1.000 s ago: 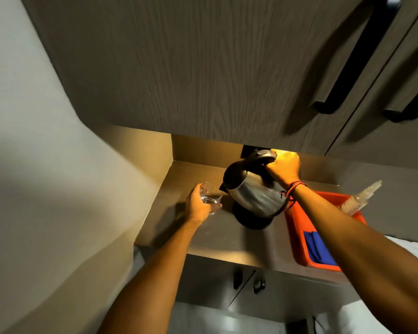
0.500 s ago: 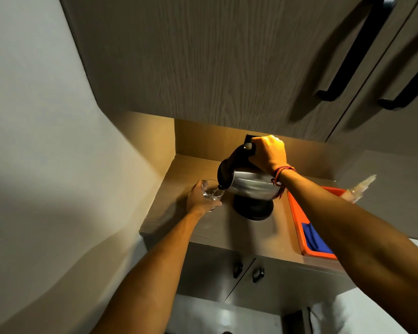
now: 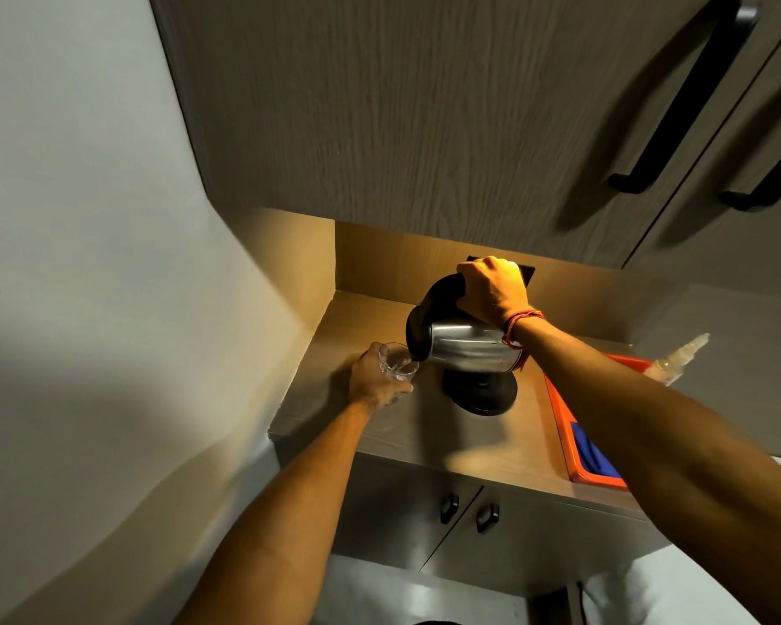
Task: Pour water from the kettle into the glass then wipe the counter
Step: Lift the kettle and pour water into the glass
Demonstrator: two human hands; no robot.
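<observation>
two hands are sharing the pour: the right hand [image 3: 492, 290] is wrapping its grip tight around the black handle of the kettle [image 3: 465, 349], and the left hand [image 3: 377, 381] is closing its fingers around the glass [image 3: 397, 365], steadying it near the left end of the counter [image 3: 424, 439]. the kettle is hanging clear of its round black base [image 3: 481, 392], tipping so that its long axis is lying nearly level, spout pointing left and dipping right at the rim of the glass. the glass is sitting just left of and below the spout, so the left hand is the nearer one to it. whether water is running is too small to tell, though the pour looks under way. the wipe is not yet begun; a blue cloth [image 3: 594, 453] is lying in the orange tray [image 3: 560, 417] at the right, beside a spray bottle [image 3: 677, 358], closer to the right arm.
</observation>
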